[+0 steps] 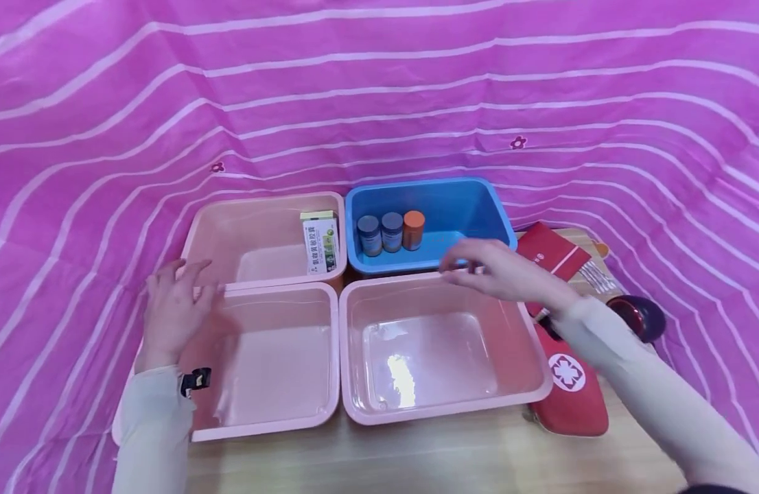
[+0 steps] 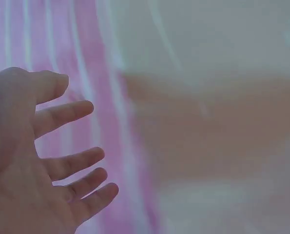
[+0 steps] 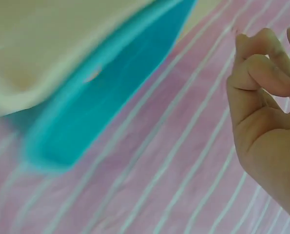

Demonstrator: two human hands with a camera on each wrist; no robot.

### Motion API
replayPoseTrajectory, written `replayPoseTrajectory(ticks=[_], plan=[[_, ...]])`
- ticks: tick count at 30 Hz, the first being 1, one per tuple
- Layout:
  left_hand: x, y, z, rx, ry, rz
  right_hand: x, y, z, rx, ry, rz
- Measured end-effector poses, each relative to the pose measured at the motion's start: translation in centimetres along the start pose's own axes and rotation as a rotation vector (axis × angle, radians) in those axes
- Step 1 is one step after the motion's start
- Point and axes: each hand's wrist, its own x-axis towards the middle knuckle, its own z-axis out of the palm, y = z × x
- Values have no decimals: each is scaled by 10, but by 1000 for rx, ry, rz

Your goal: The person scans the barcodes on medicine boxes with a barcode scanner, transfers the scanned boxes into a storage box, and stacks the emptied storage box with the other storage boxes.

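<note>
My left hand [image 1: 174, 312] hovers over the left side of the front-left pink bin [image 1: 281, 427], fingers spread with nothing in them, as the left wrist view also shows. My right hand [image 1: 497, 271] is above the back edge of the front-right pink bin [image 1: 447, 409], near the blue bin [image 1: 429, 186]. Its fingers are loosely bent and hold nothing in the right wrist view. Inside the blue bin stand two dark-capped bottles [image 1: 392, 233] and an orange bottle [image 1: 413, 231]. A white and green medicine box [image 1: 320, 245] leans in the back-left pink bin [image 1: 268, 204].
On the wooden table [image 1: 379, 456], right of the bins, lie a red pouch with a white cross emblem [image 1: 574, 401], a red packet [image 1: 552, 250], slim clear-wrapped items [image 1: 598, 276] and a dark round bowl [image 1: 648, 317]. Striped pink cloth [image 1: 355, 89] surrounds the table.
</note>
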Motion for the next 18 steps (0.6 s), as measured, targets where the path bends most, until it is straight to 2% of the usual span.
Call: replayPoseTrajectory(ticks=[2, 4, 8, 11, 13, 16, 18], plan=[[2, 28, 3, -3, -35, 102, -46, 9, 2, -27, 49, 84], [1, 57, 7, -42, -134, 220, -85, 17, 8, -72, 86, 163], [-9, 106, 20, -153, -450, 373, -140, 24, 25, -226, 129, 251], [-15, 129, 34, -186, -676, 398, -160, 28, 35, -285, 151, 264], [-18, 138, 41, -176, -776, 387, -165, 33, 39, -269, 157, 258], [-22, 146, 50, -140, -841, 375, -166, 43, 39, -167, 134, 278], [-25, 149, 54, -119, -843, 360, -164, 51, 36, -84, 97, 296]])
